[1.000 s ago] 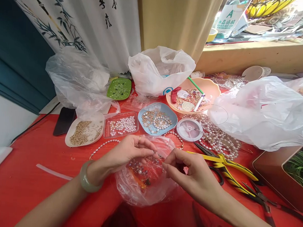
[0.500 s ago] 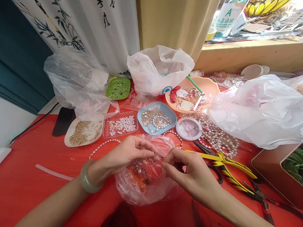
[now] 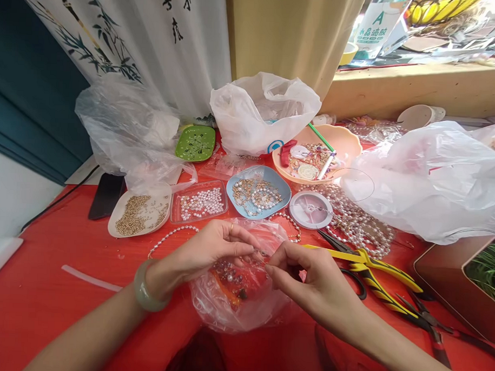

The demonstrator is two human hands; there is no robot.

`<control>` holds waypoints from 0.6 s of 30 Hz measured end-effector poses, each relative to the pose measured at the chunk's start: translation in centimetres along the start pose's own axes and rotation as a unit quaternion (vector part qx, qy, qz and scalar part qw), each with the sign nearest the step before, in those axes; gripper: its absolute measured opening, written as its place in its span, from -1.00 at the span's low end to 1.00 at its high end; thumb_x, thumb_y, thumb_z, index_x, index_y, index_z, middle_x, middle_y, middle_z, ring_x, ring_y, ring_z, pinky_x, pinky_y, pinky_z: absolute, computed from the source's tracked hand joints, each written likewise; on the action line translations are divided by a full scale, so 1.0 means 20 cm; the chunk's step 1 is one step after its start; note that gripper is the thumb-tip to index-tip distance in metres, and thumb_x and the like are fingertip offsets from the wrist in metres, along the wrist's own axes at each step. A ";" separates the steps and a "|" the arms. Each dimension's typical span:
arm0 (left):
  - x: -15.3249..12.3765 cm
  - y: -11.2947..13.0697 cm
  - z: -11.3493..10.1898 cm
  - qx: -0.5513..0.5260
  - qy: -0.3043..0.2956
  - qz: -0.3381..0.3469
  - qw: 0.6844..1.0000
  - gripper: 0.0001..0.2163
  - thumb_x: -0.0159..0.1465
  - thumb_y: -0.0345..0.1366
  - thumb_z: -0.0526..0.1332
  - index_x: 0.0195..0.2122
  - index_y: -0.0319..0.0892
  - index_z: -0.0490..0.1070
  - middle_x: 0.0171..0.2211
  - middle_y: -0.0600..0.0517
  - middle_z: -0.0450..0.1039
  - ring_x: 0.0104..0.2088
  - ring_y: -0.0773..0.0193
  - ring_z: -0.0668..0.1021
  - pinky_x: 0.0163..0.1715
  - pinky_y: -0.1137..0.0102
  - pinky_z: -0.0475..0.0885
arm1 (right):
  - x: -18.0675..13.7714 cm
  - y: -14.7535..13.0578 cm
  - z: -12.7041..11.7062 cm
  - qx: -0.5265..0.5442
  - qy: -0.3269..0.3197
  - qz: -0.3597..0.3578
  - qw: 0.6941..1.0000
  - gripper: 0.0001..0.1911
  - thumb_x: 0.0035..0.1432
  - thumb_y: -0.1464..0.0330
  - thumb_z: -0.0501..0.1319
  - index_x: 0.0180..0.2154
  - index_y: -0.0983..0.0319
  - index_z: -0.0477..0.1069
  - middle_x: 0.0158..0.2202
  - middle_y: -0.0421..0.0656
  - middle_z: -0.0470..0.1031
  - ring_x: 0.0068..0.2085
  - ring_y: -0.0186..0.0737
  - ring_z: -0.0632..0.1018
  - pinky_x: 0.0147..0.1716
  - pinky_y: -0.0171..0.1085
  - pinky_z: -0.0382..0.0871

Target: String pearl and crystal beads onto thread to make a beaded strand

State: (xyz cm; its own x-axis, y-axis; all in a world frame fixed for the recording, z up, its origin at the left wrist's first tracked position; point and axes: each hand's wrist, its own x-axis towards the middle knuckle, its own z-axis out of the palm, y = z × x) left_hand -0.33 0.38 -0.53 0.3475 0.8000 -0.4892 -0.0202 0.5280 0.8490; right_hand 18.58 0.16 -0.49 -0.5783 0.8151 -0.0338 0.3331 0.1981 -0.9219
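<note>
Over a clear plastic bag (image 3: 243, 310) of mixed beads (image 3: 233, 274), my two hands meet almost fingertip to fingertip. My left hand (image 3: 215, 246), with a pale bangle at the wrist and a ring, brings thumb and fingers together around something tiny. My right hand (image 3: 309, 271) pinches thumb against forefinger; what lies in the pinch is too small to name. Just beyond the hands are a blue dish (image 3: 285, 200) of pearl and gold pieces, a clear box (image 3: 224, 210) of white pearls, and a round spool (image 3: 310, 210).
Yellow-black pliers (image 3: 384, 277) and other tools lie at right, near a planter box (image 3: 439, 268). Strung pearls (image 3: 363, 230) spread behind them. A cream dish (image 3: 120, 227) of gold beads, a peach bowl (image 3: 350, 151) and a white plastic bag (image 3: 262, 118) stand farther back.
The whole view has shifted slightly, so things appear a little farther right. Both hands keep nearly the same pose over the bag.
</note>
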 end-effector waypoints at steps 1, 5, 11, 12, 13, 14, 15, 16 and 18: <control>0.00 0.00 0.00 0.000 0.000 0.001 1.000 -0.85 0.00 -0.35 0.30 -0.41 -0.32 0.45 -0.45 -0.02 0.52 -0.50 0.40 0.50 -0.50 0.51 0.35 | 0.00 0.00 0.00 -0.001 0.000 -0.001 1.000 -0.85 -0.01 0.53 0.06 -0.57 0.27 0.28 -0.66 -0.29 0.33 -0.62 -0.45 0.29 -0.63 -0.46 0.12; 0.00 0.00 -0.01 -0.005 -0.001 0.002 1.000 -0.86 0.02 -0.36 0.29 -0.40 -0.31 0.45 -0.46 -0.01 0.52 -0.51 0.43 0.50 -0.51 0.54 0.34 | 0.00 -0.01 -0.01 -0.010 0.005 -0.009 1.000 -0.84 -0.03 0.55 0.06 -0.58 0.27 0.28 -0.66 -0.29 0.34 -0.61 -0.46 0.30 -0.62 -0.47 0.13; 0.00 0.00 0.00 0.017 0.001 -0.002 1.000 -0.87 0.02 -0.36 0.29 -0.40 -0.30 0.46 -0.46 -0.01 0.52 -0.50 0.41 0.50 -0.46 0.49 0.37 | 0.01 -0.01 0.00 -0.026 0.017 -0.017 0.999 -0.84 -0.02 0.54 0.07 -0.58 0.26 0.29 -0.67 -0.29 0.35 -0.63 -0.45 0.30 -0.63 -0.46 0.14; 0.00 0.00 0.01 0.026 0.003 -0.001 1.000 -0.87 0.02 -0.36 0.28 -0.40 -0.30 0.46 -0.46 0.00 0.52 -0.50 0.40 0.50 -0.45 0.48 0.38 | 0.01 -0.01 0.00 -0.028 0.018 -0.017 0.999 -0.84 -0.02 0.53 0.08 -0.59 0.26 0.29 -0.67 -0.29 0.35 -0.63 -0.45 0.31 -0.63 -0.46 0.14; -0.01 0.01 0.01 0.038 0.006 0.003 0.999 -0.87 0.02 -0.36 0.28 -0.41 -0.30 0.46 -0.46 0.00 0.52 -0.49 0.39 0.51 -0.44 0.46 0.38 | 0.01 -0.01 0.00 -0.030 0.020 -0.019 0.999 -0.84 -0.02 0.53 0.08 -0.59 0.26 0.29 -0.67 -0.29 0.35 -0.63 -0.45 0.31 -0.63 -0.47 0.14; -0.01 0.01 0.02 0.053 0.010 0.009 0.999 -0.87 0.01 -0.36 0.28 -0.41 -0.30 0.46 -0.45 -0.01 0.52 -0.47 0.37 0.51 -0.43 0.45 0.39 | 0.01 -0.01 0.00 -0.032 0.020 -0.022 0.999 -0.84 -0.01 0.53 0.09 -0.58 0.26 0.30 -0.67 -0.29 0.35 -0.62 -0.45 0.32 -0.63 -0.47 0.15; -0.01 0.02 0.03 0.071 0.015 0.016 0.997 -0.87 0.01 -0.36 0.28 -0.41 -0.29 0.47 -0.45 -0.01 0.52 -0.46 0.36 0.51 -0.42 0.44 0.39 | 0.01 0.00 0.00 -0.036 0.018 -0.025 0.999 -0.84 -0.01 0.52 0.09 -0.58 0.26 0.30 -0.67 -0.29 0.36 -0.62 -0.45 0.32 -0.63 -0.47 0.15; -0.02 0.02 0.03 0.091 0.021 0.024 0.995 -0.88 0.01 -0.37 0.28 -0.41 -0.29 0.47 -0.44 -0.01 0.52 -0.45 0.34 0.51 -0.41 0.43 0.39 | 0.01 0.00 0.00 -0.041 0.017 -0.028 0.999 -0.84 0.00 0.52 0.09 -0.57 0.26 0.31 -0.66 -0.29 0.37 -0.62 -0.45 0.33 -0.63 -0.47 0.15; -0.03 0.04 0.05 0.125 0.034 0.042 0.991 -0.89 0.00 -0.38 0.27 -0.43 -0.30 0.47 -0.45 0.00 0.51 -0.43 0.33 0.50 -0.39 0.42 0.38 | 0.01 0.02 0.01 -0.052 0.014 -0.031 0.998 -0.86 0.02 0.51 0.11 -0.55 0.27 0.34 -0.64 -0.27 0.40 -0.60 -0.44 0.35 -0.62 -0.47 0.16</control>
State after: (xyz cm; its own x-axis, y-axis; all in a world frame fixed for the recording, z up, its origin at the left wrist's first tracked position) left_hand 0.35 0.12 0.54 0.2903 0.8596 -0.4204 0.1902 0.3788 0.9057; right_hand 18.49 0.34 -0.86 -0.5793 0.8144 0.0350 0.3735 0.3033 -0.8767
